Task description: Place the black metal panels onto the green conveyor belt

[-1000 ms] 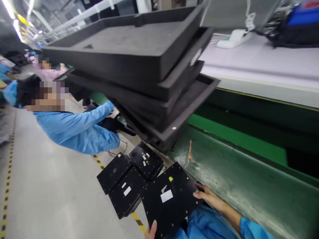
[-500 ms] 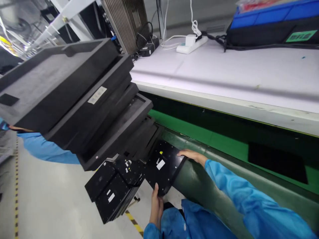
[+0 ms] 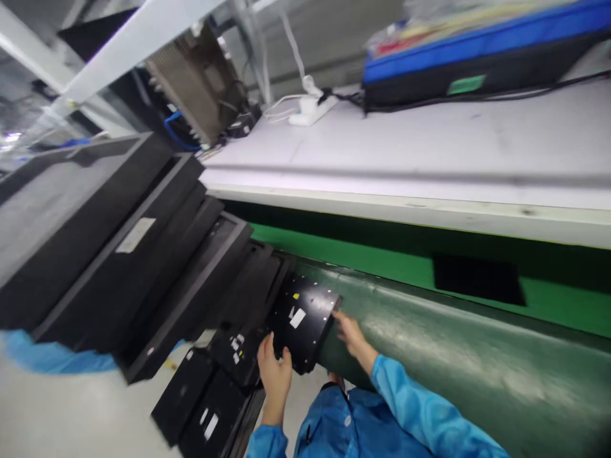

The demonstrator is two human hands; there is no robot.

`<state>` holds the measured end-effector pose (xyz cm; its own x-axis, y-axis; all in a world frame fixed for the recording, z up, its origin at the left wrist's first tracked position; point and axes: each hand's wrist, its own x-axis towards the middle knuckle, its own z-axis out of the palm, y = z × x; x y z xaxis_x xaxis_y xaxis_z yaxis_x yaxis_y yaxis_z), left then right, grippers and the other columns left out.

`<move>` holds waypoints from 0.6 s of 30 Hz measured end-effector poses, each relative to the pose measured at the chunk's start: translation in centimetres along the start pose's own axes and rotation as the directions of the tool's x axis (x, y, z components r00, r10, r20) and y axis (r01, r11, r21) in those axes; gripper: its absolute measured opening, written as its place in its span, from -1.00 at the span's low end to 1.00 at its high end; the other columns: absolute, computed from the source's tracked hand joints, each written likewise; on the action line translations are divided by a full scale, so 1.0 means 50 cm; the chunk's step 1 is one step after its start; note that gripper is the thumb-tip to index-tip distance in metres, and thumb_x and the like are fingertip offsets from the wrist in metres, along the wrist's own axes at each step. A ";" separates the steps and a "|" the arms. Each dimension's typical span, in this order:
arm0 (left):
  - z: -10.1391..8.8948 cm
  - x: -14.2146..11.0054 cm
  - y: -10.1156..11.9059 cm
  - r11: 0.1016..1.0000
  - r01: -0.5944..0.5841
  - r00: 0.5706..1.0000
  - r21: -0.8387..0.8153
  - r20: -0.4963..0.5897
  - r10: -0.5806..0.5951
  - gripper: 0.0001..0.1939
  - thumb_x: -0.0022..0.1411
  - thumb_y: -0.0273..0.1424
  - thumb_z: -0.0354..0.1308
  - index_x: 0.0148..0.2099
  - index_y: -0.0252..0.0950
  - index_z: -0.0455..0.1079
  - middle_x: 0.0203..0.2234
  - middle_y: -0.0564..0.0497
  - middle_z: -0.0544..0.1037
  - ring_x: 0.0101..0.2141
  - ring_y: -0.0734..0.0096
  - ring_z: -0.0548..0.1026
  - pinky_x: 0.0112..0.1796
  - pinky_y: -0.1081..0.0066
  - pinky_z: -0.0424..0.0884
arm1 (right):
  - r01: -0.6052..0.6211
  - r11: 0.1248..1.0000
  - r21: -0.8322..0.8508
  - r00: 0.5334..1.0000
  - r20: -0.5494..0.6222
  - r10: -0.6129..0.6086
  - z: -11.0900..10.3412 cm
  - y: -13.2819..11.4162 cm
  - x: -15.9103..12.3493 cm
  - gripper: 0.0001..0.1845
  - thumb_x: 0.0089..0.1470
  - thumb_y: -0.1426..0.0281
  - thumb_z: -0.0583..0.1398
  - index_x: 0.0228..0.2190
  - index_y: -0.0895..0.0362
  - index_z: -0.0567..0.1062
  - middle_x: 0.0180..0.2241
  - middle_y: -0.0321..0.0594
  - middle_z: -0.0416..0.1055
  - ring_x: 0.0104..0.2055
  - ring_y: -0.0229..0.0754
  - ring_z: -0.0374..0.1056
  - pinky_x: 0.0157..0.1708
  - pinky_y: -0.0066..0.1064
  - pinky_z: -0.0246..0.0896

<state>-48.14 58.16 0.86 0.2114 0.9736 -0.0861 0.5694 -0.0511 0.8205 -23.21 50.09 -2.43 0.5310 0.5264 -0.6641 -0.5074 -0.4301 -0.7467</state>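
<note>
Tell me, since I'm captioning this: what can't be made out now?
Head view:
Black panel: print on its white label is too small and blurred.
Right hand: blur hides whether it touches the panel.
Tray stack: cut off by the left edge.
Blue bin: contents blurred, cut off by the top edge.

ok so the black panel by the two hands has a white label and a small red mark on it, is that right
No, the small mark is yellow, not red, in the head view; the black panel does have the white label.
</note>
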 end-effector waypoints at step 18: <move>0.229 -0.019 0.123 0.828 -0.396 0.863 0.398 0.468 0.188 -0.04 0.40 0.22 -0.20 0.54 -0.37 0.15 0.48 -0.50 0.01 0.43 -0.49 0.06 0.31 -0.46 0.09 | 0.396 0.875 0.277 0.917 -0.174 -0.360 -0.094 0.087 -0.173 -0.41 -0.19 -0.02 0.43 -0.23 0.16 0.59 -0.35 -0.23 0.52 -0.32 -0.08 0.42 -0.27 -0.33 0.33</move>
<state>-35.75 54.38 -0.49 0.6614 0.7268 -0.1851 0.7037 -0.5160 0.4885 -26.81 40.21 -0.14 0.7871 0.5099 -0.3471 -0.4223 0.0353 -0.9058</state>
